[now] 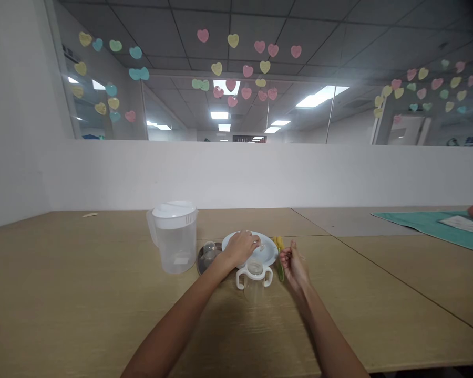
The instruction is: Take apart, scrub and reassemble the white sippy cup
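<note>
My left hand reaches over a white plate, fingers bent down. A small pale, see-through piece shows by its fingertips; whether they grip it is hard to make out. Just right of the plate is my right hand, fingers curled in and thumb raised. Anything inside those fingers is hidden. Beside it lies a brush-like thing with a yellow head and green handle. Between my forearms stands a clear baby bottle with an open top and a white two-handled ring.
Left of the plate, a round metal dish holds a clear domed cap. A translucent pitcher with a white lid stands farther left. A green cloth lies at the far right. A white wall rises behind the table.
</note>
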Tool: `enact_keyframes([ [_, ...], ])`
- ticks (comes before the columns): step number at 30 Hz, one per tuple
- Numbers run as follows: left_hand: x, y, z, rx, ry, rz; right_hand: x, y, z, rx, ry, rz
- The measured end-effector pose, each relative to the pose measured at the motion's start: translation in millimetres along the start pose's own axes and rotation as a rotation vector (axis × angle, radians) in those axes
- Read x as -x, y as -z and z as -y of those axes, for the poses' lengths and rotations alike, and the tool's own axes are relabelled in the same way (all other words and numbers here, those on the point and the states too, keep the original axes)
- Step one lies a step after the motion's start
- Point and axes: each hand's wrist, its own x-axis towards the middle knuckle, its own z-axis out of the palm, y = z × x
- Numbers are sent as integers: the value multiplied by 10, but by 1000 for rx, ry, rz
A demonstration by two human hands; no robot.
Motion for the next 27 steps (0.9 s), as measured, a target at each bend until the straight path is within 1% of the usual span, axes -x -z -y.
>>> enact_keyframes([
  [3, -7, -3, -1, 0, -3, -18, 0, -9, 27, -74, -24, -55],
  [8, 5, 16, -8, 26, -2, -30, 18, -30, 30, -62, -28, -36],
  [11, 7, 29, -12, 48, 34, -27, 11, -28, 25, -79, -34, -46],
  [13, 5, 26, -13, 67, 58, -26, 4, -25, 18, -68, -49, -10],
  [17, 5, 9, -19, 72, 64, -28, 1, -28, -2, -40, -94, 125],
  [19, 9, 10, -26, 64, 65, -26, 5, -32, -11, -37, -93, 154],
  [24, 20, 51, -40, 56, 84, -2, -3, -32, -36, -25, -97, 177],
  [27, 24, 73, -42, 36, 106, 6, -24, -22, -34, -64, -94, 150],
])
